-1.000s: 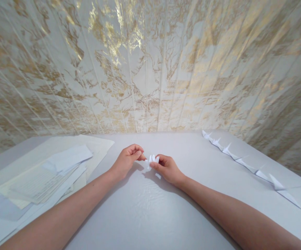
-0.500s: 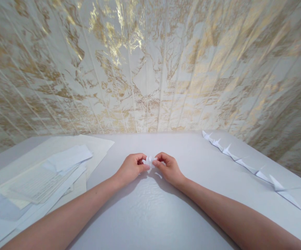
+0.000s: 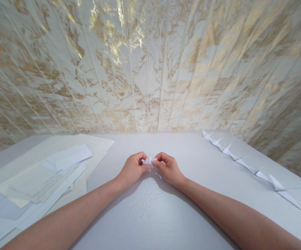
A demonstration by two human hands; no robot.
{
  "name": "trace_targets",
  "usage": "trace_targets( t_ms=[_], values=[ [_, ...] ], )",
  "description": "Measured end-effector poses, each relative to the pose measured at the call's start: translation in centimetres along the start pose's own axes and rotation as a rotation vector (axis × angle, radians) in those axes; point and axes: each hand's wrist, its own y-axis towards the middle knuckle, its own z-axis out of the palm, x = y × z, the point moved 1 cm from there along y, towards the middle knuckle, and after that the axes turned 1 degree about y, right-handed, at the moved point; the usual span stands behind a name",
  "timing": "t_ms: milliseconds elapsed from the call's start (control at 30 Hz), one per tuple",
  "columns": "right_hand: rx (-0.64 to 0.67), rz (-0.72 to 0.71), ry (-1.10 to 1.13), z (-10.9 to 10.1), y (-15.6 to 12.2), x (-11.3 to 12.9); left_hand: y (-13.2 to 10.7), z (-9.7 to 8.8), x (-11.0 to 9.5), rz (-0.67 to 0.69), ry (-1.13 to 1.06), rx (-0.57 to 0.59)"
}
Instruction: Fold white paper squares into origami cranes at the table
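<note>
My left hand (image 3: 133,168) and my right hand (image 3: 168,167) meet over the middle of the grey table (image 3: 150,215). Both pinch a small white folded piece of paper (image 3: 148,161) between thumb and fingers, just above the tabletop. Most of the paper is hidden by my fingertips, so its shape is unclear. Both forearms reach in from the bottom of the view.
A row of several white folded paper cranes (image 3: 244,162) lies along the right side of the table. A loose pile of paper sheets (image 3: 41,173) covers the left side. A wall (image 3: 150,66) with a gold and white pattern rises right behind the table.
One second ago my left hand hovered beside the paper, which my right hand alone held. The left hand has closed in and pinched it; both hands have barely moved since.
</note>
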Motion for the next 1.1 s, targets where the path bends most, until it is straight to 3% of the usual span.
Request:
trace_targets(
  t_ms=[300,567,933,1100],
  values=[
    [0.090,-0.011,0.022,0.21,0.01,0.21,-0.19,0.09,-0.29,-0.034,-0.163,-0.038],
    [0.065,-0.052,-0.011,0.19,0.01,0.15,-0.23,0.19,-0.05,-0.103,-0.384,-0.002],
    [-0.018,-0.151,-0.217,0.22,-0.21,0.12,-0.19,0.28,-0.26,-0.103,-0.227,-0.037],
    [-0.013,-0.126,-0.299,0.27,-0.24,0.13,-0.15,0.35,0.10,-0.061,-0.169,-0.028]
  ],
)
